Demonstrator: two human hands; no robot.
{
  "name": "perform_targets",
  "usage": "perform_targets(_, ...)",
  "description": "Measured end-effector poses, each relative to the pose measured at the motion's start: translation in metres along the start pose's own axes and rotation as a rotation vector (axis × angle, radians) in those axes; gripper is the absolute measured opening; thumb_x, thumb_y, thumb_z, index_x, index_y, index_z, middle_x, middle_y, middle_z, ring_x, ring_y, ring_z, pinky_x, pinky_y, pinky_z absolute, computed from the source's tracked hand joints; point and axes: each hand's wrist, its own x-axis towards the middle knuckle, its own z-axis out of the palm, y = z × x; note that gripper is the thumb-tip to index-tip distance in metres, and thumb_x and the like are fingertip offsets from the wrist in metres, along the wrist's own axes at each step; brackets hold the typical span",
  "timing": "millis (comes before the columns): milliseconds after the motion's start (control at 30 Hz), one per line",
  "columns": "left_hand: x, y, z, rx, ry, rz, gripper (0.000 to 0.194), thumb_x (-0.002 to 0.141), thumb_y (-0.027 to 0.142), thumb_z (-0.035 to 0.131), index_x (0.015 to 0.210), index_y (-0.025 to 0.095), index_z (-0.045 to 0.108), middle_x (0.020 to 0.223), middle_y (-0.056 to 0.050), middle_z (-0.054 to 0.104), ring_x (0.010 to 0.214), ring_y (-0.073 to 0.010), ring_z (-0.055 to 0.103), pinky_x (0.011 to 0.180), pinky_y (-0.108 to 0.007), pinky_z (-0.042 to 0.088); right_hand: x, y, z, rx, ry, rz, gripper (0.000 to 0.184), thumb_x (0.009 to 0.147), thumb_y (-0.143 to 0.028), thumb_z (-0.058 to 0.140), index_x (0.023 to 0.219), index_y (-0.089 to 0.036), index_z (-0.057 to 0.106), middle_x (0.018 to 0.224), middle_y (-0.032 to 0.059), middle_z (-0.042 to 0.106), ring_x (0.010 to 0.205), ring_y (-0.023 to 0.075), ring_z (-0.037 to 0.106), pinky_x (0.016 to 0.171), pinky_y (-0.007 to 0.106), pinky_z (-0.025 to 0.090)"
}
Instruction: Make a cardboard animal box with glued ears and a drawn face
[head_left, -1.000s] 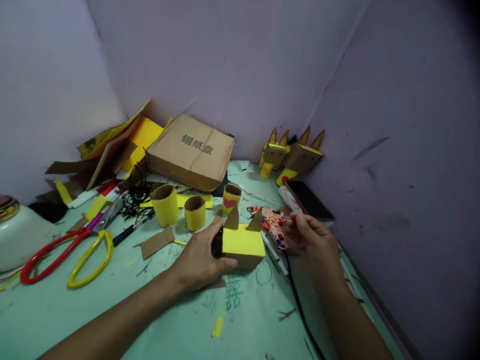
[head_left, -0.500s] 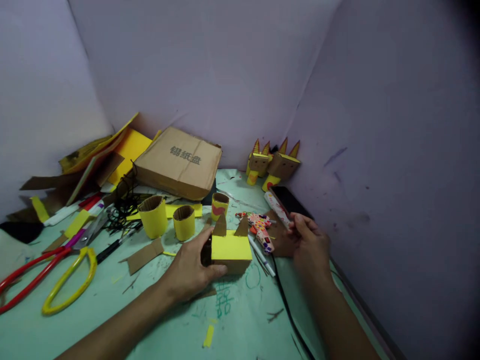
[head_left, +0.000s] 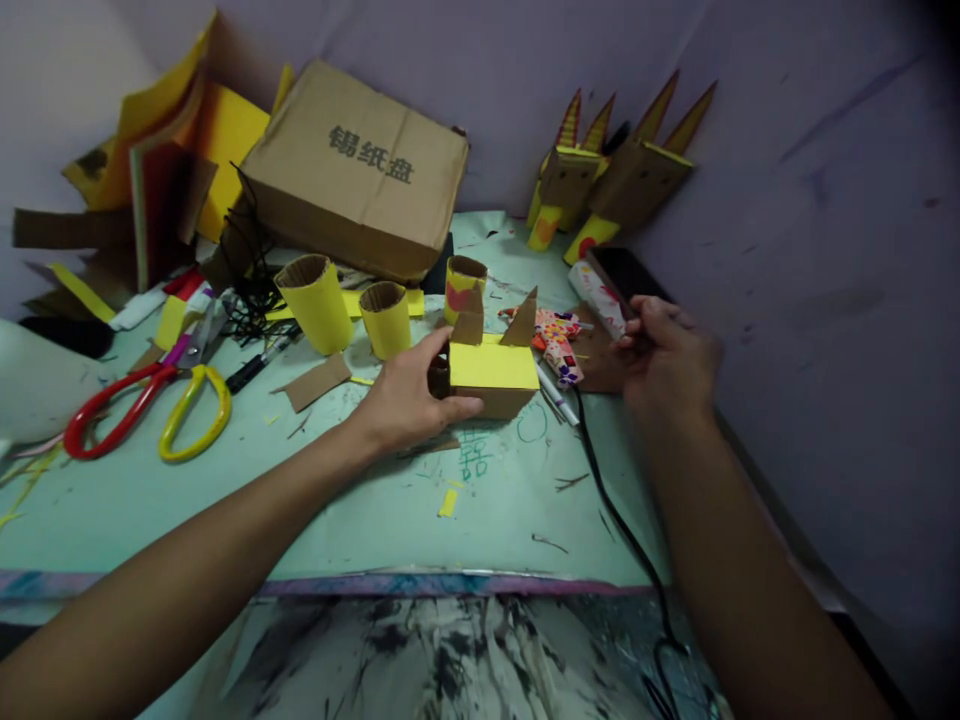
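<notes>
My left hand [head_left: 409,395] grips a small cardboard box [head_left: 495,380] from its left end, thumb at the front and fingers behind. The box has a yellow top, and two brown pointed cardboard pieces [head_left: 521,320] stand up at its back. My right hand [head_left: 671,350] is closed on the near corner of a dark flat phone [head_left: 634,275], which leans against a white patterned block [head_left: 600,300]. Between the hands lies a flower-patterned glue gun [head_left: 559,345] with a black cable. Several yellow cardboard tubes [head_left: 315,305] stand behind my left hand.
Scissors with red and yellow handles [head_left: 196,415] lie at left. A large cardboard box [head_left: 360,165] and yellow sheets [head_left: 229,160] stack at the back. Two horned cardboard figures [head_left: 574,180] stand by the wall. A marker [head_left: 559,395] and scraps lie on the green table cover [head_left: 337,530].
The view has tilted down, so the table's front edge now shows. My hands keep the same holds on the small box and the phone.
</notes>
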Motion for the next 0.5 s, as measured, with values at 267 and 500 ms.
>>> perform_targets(267,-0.0002,-0.0006,0.0002,0.028,0.009,0.002,0.066,0.066,0.027,0.071,0.126,0.016,0.046,0.115,-0.009,0.064,0.108,-0.0302,0.057,0.092,-0.043,0.045,0.0004,0.0052,0.0029,0.025,0.001,-0.007,0.007,0.072,-0.019,0.066,0.066,-0.018,0.066,0.048,-0.0067,0.053,0.040,0.0052,0.043,0.040,0.017,0.039)
perform_targets(500,-0.0010,-0.0009,-0.0020,-0.032,0.000,-0.047,0.071,0.065,0.026,0.072,0.130,0.018,0.043,0.122,-0.010,0.061,0.109,-0.0291,0.056,0.094,-0.043,0.043,0.0013,0.0095,0.0046,0.046,-0.001,0.038,0.026,0.050,-0.032,0.082,0.064,-0.016,0.066,0.047,-0.0069,0.055,0.041,0.0041,0.047,0.039,0.014,0.040)
